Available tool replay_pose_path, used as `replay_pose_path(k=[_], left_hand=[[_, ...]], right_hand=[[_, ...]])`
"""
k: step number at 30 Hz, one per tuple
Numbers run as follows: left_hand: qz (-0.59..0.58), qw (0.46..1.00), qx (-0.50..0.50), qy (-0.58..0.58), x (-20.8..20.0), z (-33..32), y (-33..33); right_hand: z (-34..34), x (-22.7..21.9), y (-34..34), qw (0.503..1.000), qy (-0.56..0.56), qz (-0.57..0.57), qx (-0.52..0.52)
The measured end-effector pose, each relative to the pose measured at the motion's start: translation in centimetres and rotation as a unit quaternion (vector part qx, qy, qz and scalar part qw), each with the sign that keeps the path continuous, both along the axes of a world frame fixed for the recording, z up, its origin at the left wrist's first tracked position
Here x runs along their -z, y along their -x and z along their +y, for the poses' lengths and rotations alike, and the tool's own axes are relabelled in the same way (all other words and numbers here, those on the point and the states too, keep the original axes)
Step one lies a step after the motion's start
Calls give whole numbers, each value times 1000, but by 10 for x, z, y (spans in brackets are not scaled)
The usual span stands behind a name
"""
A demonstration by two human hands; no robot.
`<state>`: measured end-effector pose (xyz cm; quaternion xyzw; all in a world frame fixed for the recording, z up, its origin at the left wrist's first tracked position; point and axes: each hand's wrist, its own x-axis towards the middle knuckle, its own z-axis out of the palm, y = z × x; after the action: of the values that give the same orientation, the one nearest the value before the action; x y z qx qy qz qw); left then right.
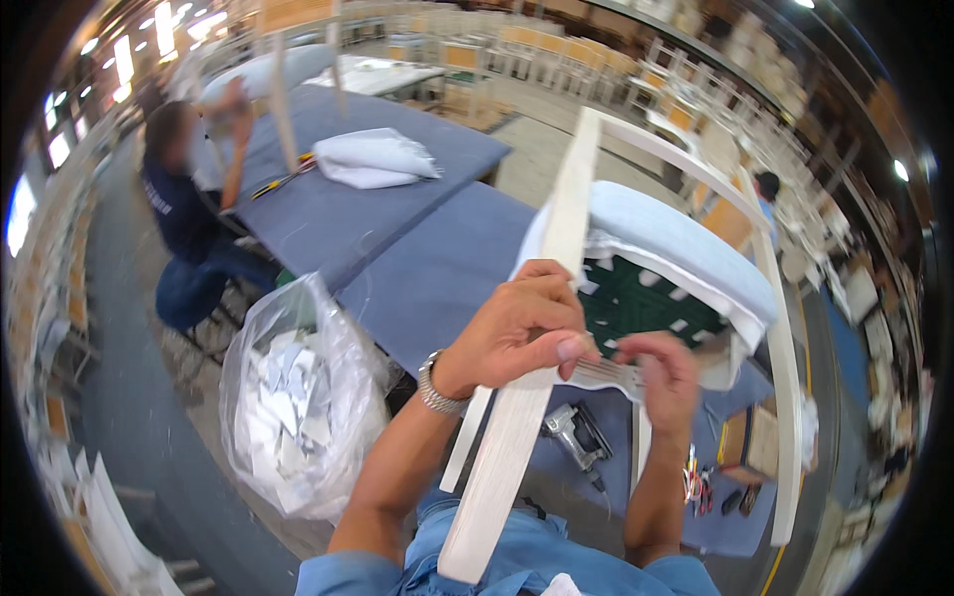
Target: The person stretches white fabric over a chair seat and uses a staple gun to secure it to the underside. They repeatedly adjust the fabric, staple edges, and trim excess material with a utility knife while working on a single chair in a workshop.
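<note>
A pale wooden chair frame (500, 479) lies tipped on the blue work table before me. Its light-blue padded seat (686, 238) shows a dark green underside (646, 303) with white fabric edging around it. My left hand (527, 323) lies across a frame bar, thumb and fingers closed together at its right side; whatever they pinch is too small to make out. Close by, below the seat's near edge, my right hand (664, 382) is slightly blurred, fingers curled into a pinch. What it holds cannot be made out.
A staple gun (578, 437) lies beneath the frame, near hand tools (698, 487) and a cardboard box (747, 444). A clear bag of fabric scraps (298, 397) stands left. Folded fabric (373, 157) lies on the far table; a co-worker (189, 189) sits beside it.
</note>
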<state>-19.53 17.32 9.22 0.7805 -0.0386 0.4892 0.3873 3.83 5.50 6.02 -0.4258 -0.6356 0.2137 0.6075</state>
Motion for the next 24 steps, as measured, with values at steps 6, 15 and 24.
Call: replay_pose_path(k=[6, 15, 24], left_hand=[[-34, 997, 8, 72, 8, -7, -1], [-24, 997, 15, 76, 6, -10, 1], [25, 998, -20, 58, 6, -6, 20]], right_hand=[[-24, -112, 122, 864, -187, 84, -460], [-3, -129, 157, 754, -278, 157, -575], [32, -134, 168, 731, -284, 125, -608]])
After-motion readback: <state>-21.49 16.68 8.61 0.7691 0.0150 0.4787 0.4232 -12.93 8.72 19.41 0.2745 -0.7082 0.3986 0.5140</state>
